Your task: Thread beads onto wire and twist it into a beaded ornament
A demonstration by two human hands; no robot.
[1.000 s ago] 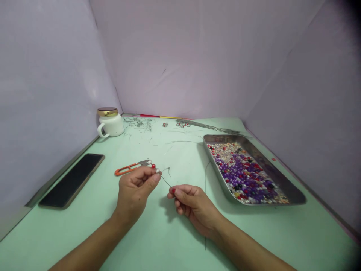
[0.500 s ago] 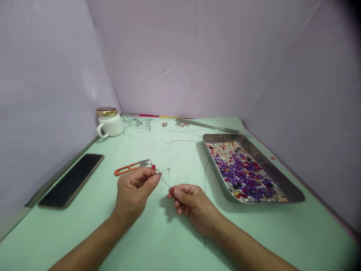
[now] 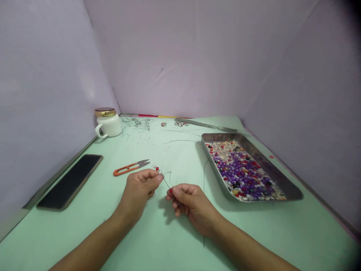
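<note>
My left hand (image 3: 139, 190) pinches a thin wire strung with white and red beads (image 3: 157, 169), which stick out past its fingertips. To its right, my right hand (image 3: 191, 205) has thumb and forefinger closed on a red bead (image 3: 171, 191). The wire (image 3: 166, 183) spans the short gap between the two hands. Orange thread snips (image 3: 131, 167) lie just beyond my left hand, blades pointing right. A metal tray (image 3: 220, 180) of purple, red, white and black beads stands to the right of my right hand.
A black phone (image 3: 70, 182) lies at the left, with a white mug (image 3: 111, 125) with a gold lid behind it. Wire scraps (image 3: 138, 123), small beaded pieces (image 3: 181, 123) and a bundle of long wires (image 3: 208, 125) lie at the back. Pale walls enclose the table.
My left hand has moved slightly right and down with the beaded wire, uncovering the tips of the snips. My right hand has hardly moved and still pinches the red bead.
</note>
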